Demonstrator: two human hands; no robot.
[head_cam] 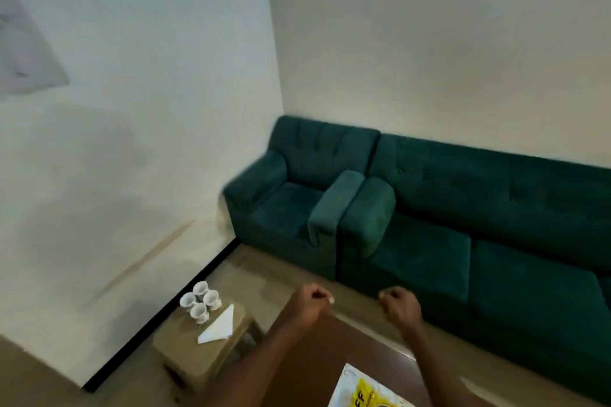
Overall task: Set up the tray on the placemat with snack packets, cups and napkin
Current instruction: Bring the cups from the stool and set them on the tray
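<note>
Lower centre of the frame: left hand (309, 302) and right hand (400, 305), apart, both curled into fists, nothing held. Lower left: four white cups (198, 310) beside folded napkin (218, 324) on small beige table (185, 353). Bottom edge: yellow-white snack packet (358, 390) on dark brown table (347, 347).

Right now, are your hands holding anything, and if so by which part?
Nothing is held. Both the left hand and right hand are curled into empty fists; the cups and napkin sit untouched on the small table.
</note>
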